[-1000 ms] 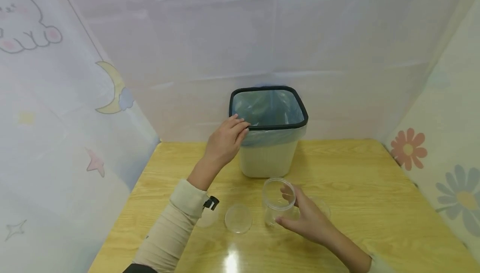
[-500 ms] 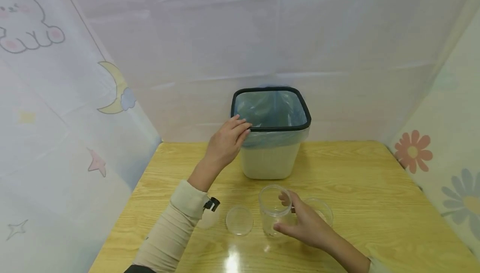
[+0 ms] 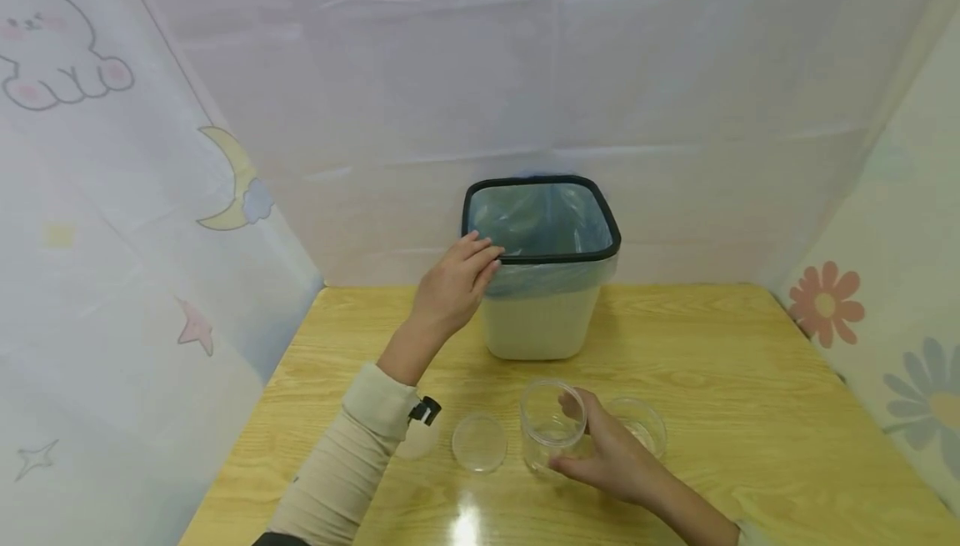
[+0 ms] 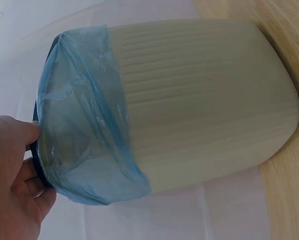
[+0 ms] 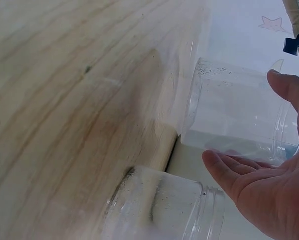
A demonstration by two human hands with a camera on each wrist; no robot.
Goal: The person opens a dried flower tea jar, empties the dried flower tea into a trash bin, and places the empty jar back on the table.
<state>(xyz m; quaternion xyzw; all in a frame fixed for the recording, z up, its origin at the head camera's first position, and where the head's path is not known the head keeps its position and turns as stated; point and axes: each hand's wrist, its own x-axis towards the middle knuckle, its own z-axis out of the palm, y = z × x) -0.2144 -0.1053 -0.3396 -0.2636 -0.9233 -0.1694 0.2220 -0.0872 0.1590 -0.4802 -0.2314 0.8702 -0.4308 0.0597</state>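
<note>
My left hand point(image 3: 450, 286) grips the near left part of the black rim point(image 3: 558, 259) of a cream trash bin point(image 3: 536, 325). In the left wrist view the thumb point(image 4: 27, 134) and fingers lie on either side of that rim, over a blue bin liner point(image 4: 89, 120). The right hand point(image 3: 611, 454) holds a clear, lidless plastic jar point(image 3: 542, 438), with thumb and fingers on opposite sides. Its mouth points up, its base close to the table. Beside it stands a second clear jar point(image 5: 159, 205), partly behind my right hand in the head view.
A round clear lid point(image 3: 478, 443) lies left of the held jar. A second pale disc point(image 3: 417, 439) is partly hidden by the left sleeve. The wooden table point(image 3: 712, 346) meets printed cloth walls at the back and sides.
My right hand has brought the jar slightly down and left, nearer to me, showing more of the second jar behind it. The left hand keeps its place on the bin's rim.
</note>
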